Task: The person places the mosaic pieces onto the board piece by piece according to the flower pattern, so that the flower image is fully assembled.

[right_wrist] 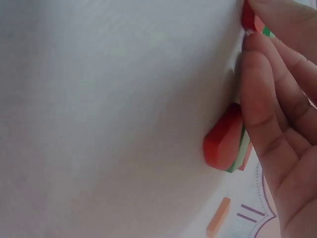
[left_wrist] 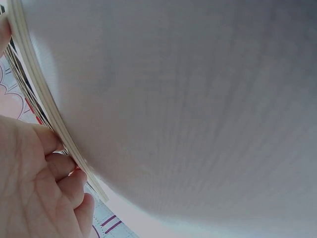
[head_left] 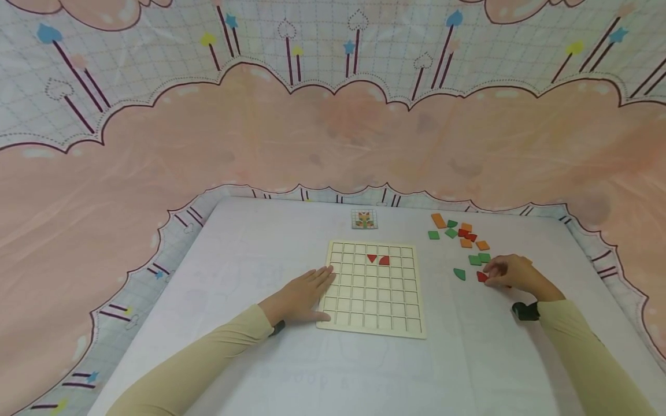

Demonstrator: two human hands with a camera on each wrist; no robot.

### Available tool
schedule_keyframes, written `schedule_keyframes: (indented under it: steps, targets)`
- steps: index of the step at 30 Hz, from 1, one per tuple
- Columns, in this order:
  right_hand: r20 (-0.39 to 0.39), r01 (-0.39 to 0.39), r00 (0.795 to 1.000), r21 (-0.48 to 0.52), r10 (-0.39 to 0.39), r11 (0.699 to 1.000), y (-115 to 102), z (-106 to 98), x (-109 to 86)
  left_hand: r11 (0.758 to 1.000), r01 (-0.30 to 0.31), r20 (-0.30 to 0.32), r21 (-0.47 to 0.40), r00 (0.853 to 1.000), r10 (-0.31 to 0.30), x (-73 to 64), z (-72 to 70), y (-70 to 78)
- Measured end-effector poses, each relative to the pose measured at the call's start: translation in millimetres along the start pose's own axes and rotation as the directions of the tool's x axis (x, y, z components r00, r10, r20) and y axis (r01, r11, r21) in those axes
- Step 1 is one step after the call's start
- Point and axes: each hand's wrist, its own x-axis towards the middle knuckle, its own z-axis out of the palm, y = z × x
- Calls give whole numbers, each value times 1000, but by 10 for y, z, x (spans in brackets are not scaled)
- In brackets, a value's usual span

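A pale square grid board (head_left: 373,315) lies on the white table, with a red triangle tile (head_left: 372,258) and a red quarter-round tile (head_left: 384,260) in its upper cells. My left hand (head_left: 304,294) rests along the board's left edge, fingers extended and thumb spread; the left wrist view shows fingertips against the board's side (left_wrist: 52,109). To the right, my right hand (head_left: 512,274) pinches a small red tile (head_left: 481,277) between thumb and fingertips, low at the tabletop. Another red tile (right_wrist: 223,141) lies beside its fingers in the right wrist view.
Beyond the right hand lie scattered green tiles (head_left: 474,260), orange tiles (head_left: 439,221) and red tiles (head_left: 463,233). A small pattern card (head_left: 364,219) sits behind the board. Past the table's far edge hangs a pink patterned cloth (head_left: 312,138).
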Motion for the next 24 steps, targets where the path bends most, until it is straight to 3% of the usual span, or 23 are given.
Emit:
schedule_keyframes:
  steps: [10,24]
  targets:
    - [64,68,995,43,-71,997,-52,18,22,1000,-8,-10,5,1000,8,-2,-4,-2]
    - [47,115,992,108,-121,987,-9,77,96,1000,-9,-13,-9,1000,9,-13,-29,19]
